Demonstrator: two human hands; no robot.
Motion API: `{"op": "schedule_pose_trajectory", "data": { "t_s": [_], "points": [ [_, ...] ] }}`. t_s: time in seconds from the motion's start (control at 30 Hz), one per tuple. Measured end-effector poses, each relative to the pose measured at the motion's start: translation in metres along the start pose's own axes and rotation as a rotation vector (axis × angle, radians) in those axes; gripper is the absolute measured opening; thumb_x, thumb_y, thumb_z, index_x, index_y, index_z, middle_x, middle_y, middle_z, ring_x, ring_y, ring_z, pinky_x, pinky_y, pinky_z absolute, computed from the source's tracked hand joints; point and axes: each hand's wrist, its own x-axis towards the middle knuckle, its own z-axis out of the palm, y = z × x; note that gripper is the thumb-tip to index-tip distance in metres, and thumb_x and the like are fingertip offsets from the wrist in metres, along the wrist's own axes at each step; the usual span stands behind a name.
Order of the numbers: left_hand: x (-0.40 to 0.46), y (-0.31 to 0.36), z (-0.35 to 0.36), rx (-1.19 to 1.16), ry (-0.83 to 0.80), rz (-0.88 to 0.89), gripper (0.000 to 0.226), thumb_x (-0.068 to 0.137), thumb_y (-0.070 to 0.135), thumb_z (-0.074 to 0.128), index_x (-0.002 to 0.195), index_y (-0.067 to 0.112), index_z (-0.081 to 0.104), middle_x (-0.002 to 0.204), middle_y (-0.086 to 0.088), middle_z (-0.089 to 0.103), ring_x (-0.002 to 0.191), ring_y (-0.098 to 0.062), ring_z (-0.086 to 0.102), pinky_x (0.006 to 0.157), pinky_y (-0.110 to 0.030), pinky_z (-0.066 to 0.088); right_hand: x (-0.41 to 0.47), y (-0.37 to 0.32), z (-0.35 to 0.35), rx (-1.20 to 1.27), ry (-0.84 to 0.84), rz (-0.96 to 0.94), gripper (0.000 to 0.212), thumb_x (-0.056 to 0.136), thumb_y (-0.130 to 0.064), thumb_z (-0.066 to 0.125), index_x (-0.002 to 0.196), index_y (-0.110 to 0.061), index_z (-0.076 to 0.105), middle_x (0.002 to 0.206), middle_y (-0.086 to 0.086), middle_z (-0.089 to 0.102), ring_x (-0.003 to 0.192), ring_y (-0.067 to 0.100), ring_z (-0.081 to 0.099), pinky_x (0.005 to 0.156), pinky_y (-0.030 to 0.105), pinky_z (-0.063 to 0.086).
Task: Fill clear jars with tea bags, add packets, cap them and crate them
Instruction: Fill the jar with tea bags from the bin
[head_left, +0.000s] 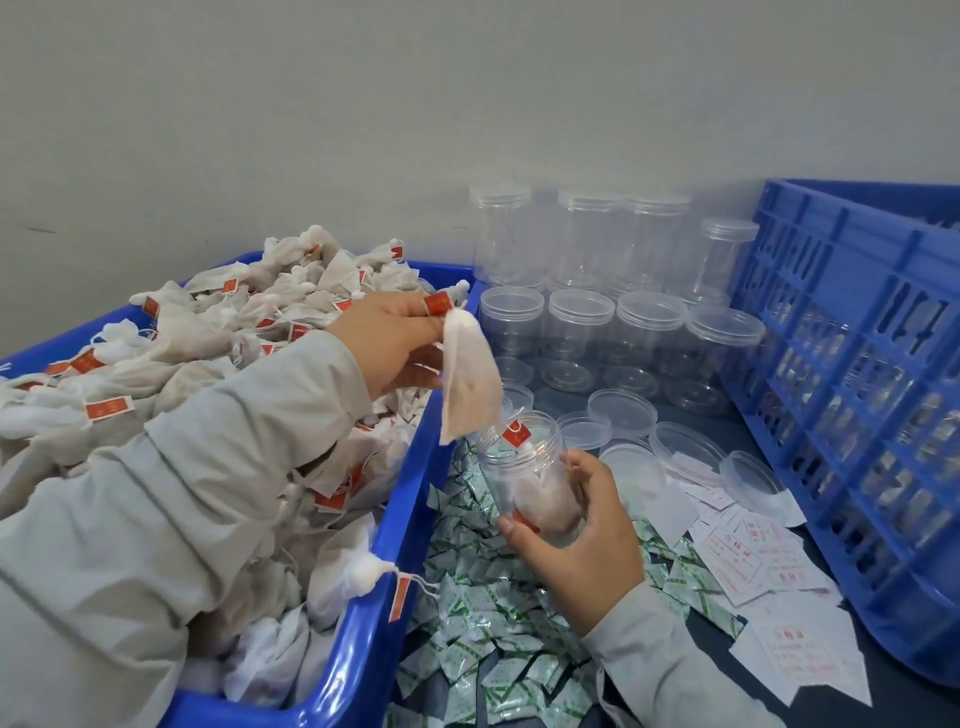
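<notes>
My right hand (584, 540) grips a clear open jar (530, 475), tilted toward the left, with a tea bag or two and a red tag inside. My left hand (392, 345) pinches a white tea bag (470, 376) by its top; the bag hangs just above and left of the jar's mouth. A blue bin (363, 639) on the left is heaped with tea bags (182, 353) bearing red tags. Green-and-white packets (483, 623) lie piled under the jar.
Empty clear jars (576, 312) stand in rows at the back, with loose clear lids (621, 413) in front of them. White paper slips with red print (753, 561) are scattered to the right. A blue slatted crate (857, 322) holding jars fills the right side.
</notes>
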Motion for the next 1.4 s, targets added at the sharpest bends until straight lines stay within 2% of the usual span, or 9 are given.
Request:
{"op": "schedule_pose_trajectory", "data": {
  "t_s": [0.17, 0.3, 0.47, 0.67, 0.87, 0.97, 1.07, 1.23, 1.4],
  "points": [
    [-0.007, -0.002, 0.014, -0.245, -0.206, -0.058, 0.02, 0.093, 0.001, 0.043, 0.085, 0.009, 0.06, 0.064, -0.001, 0.069, 0.057, -0.014, 0.067, 0.051, -0.025, 0.054, 0.0, 0.001, 0.001, 0.02, 0.008, -0.003, 0.067, 0.058, -0.015, 0.089, 0.101, -0.037, 0.043, 0.105, -0.019, 0.054, 0.094, -0.019, 0.051, 0.075, -0.001, 0.038],
    [-0.01, -0.001, 0.017, -0.317, -0.228, -0.065, 0.02, 0.094, 0.002, 0.043, 0.084, 0.009, 0.058, 0.065, -0.002, 0.069, 0.059, -0.015, 0.068, 0.051, -0.025, 0.054, 0.0, 0.001, 0.001, 0.036, 0.007, -0.006, 0.068, 0.057, -0.013, 0.089, 0.102, -0.037, 0.043, 0.105, -0.019, 0.054, 0.095, -0.018, 0.051, 0.076, -0.001, 0.037],
    [-0.013, -0.005, 0.024, -0.331, -0.252, -0.085, 0.019, 0.093, -0.001, 0.043, 0.085, 0.009, 0.057, 0.067, -0.003, 0.07, 0.061, -0.016, 0.069, 0.058, -0.028, 0.058, 0.0, -0.002, 0.002, 0.066, 0.004, 0.013, 0.065, 0.052, -0.029, 0.084, 0.101, -0.038, 0.043, 0.105, -0.018, 0.054, 0.096, -0.015, 0.052, 0.077, 0.0, 0.038],
    [-0.019, -0.018, 0.037, 0.015, -0.35, -0.055, 0.025, 0.091, -0.008, 0.044, 0.081, 0.009, 0.059, 0.064, 0.002, 0.07, 0.061, -0.009, 0.068, 0.062, -0.022, 0.057, 0.001, 0.001, 0.0, 0.028, 0.043, 0.019, 0.063, 0.053, -0.03, 0.086, 0.098, -0.039, 0.043, 0.102, -0.021, 0.052, 0.093, -0.019, 0.049, 0.073, -0.001, 0.037],
    [-0.023, -0.013, 0.032, 0.058, -0.364, -0.087, 0.026, 0.091, -0.008, 0.042, 0.079, 0.009, 0.058, 0.062, 0.002, 0.069, 0.058, -0.007, 0.067, 0.059, -0.018, 0.055, 0.003, 0.001, -0.001, -0.048, 0.069, -0.027, 0.065, 0.054, -0.022, 0.089, 0.096, -0.042, 0.044, 0.099, -0.02, 0.055, 0.09, -0.009, 0.053, 0.071, 0.004, 0.041],
    [-0.024, -0.014, 0.035, 0.23, -0.35, 0.002, 0.018, 0.089, -0.004, 0.047, 0.082, 0.006, 0.06, 0.079, -0.006, 0.065, 0.072, -0.011, 0.066, 0.076, -0.025, 0.056, 0.003, -0.001, -0.001, -0.077, 0.076, -0.051, 0.064, 0.053, -0.024, 0.09, 0.095, -0.042, 0.045, 0.096, -0.019, 0.055, 0.088, -0.006, 0.054, 0.071, 0.007, 0.043],
    [-0.026, -0.01, 0.033, 0.617, -0.338, 0.144, 0.018, 0.075, 0.025, 0.054, 0.086, 0.014, 0.063, 0.086, -0.003, 0.066, 0.087, -0.02, 0.062, 0.09, -0.04, 0.049, 0.002, 0.0, -0.001, -0.102, 0.089, -0.059, 0.065, 0.053, -0.032, 0.089, 0.098, -0.043, 0.043, 0.1, -0.017, 0.055, 0.091, 0.003, 0.057, 0.078, 0.024, 0.05],
    [-0.032, -0.004, 0.033, 0.886, -0.414, 0.105, 0.055, 0.06, 0.037, 0.043, 0.115, 0.035, 0.046, 0.101, 0.003, 0.062, 0.086, -0.017, 0.06, 0.084, -0.038, 0.05, 0.002, 0.0, 0.001, -0.197, 0.107, -0.104, 0.071, 0.051, -0.044, 0.08, 0.113, -0.028, 0.049, 0.104, -0.009, 0.057, 0.094, 0.011, 0.058, 0.081, 0.033, 0.053],
    [-0.041, -0.001, 0.04, 0.908, -0.503, 0.065, 0.051, 0.058, 0.037, 0.042, 0.109, 0.041, 0.039, 0.089, -0.003, 0.064, 0.07, -0.015, 0.057, 0.072, -0.034, 0.05, -0.001, -0.004, 0.001, -0.205, 0.156, -0.185, 0.071, 0.053, -0.044, 0.079, 0.115, -0.02, 0.052, 0.101, -0.01, 0.057, 0.09, 0.007, 0.058, 0.077, 0.026, 0.053]
  ]
}}
